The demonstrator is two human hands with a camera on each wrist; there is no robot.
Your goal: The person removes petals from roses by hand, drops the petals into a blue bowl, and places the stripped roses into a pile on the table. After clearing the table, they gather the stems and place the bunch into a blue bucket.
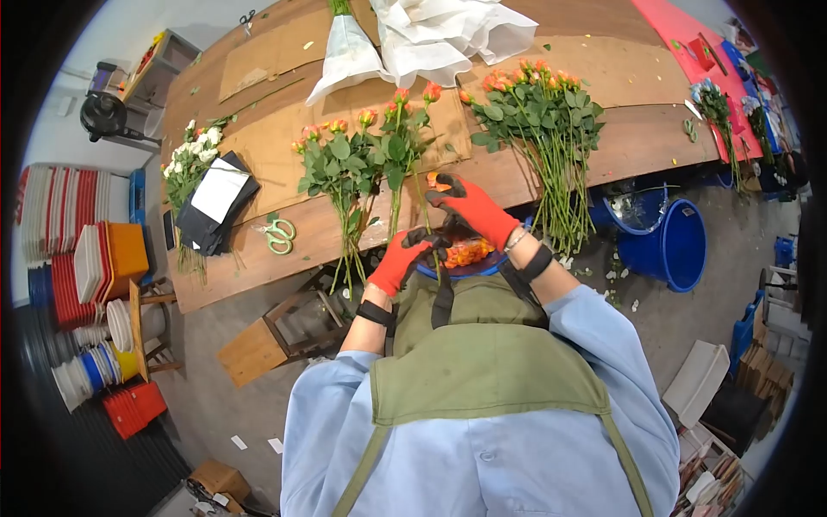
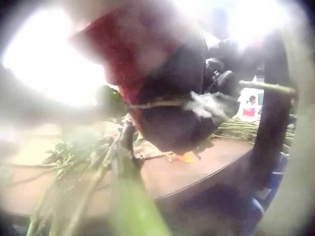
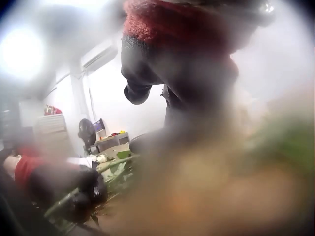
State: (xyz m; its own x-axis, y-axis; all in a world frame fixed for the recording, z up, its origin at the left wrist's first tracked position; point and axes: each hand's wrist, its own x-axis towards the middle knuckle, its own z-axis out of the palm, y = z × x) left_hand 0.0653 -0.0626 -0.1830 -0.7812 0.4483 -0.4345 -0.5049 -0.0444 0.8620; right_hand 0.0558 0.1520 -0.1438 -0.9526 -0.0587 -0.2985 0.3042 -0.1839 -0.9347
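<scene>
Both hands wear red gloves with dark palms and fingers. My left hand (image 1: 401, 262) grips a rose stem (image 1: 442, 272) in front of the table edge; the stem (image 3: 61, 202) also crosses that hand in the right wrist view. Higher up and to the right, my right hand (image 1: 479, 209) has its fingers curled at an orange rose head (image 1: 438, 182), partly hidden by the glove. Below the hands, a blue bucket (image 1: 493, 265) holds loose orange petals (image 1: 466, 252). In the left wrist view, a glove (image 2: 167, 93) and a blurred green stem (image 2: 130, 196) fill the foreground.
Orange rose bunches lie left (image 1: 345, 172) and right (image 1: 543, 129) on the wooden table (image 1: 258, 280). Green-handled scissors (image 1: 278, 234), dark sheets (image 1: 243, 200) and white flowers (image 1: 191, 155) lie left. White wrapping (image 1: 448, 34) is at the back. More blue buckets (image 1: 668, 250) stand right.
</scene>
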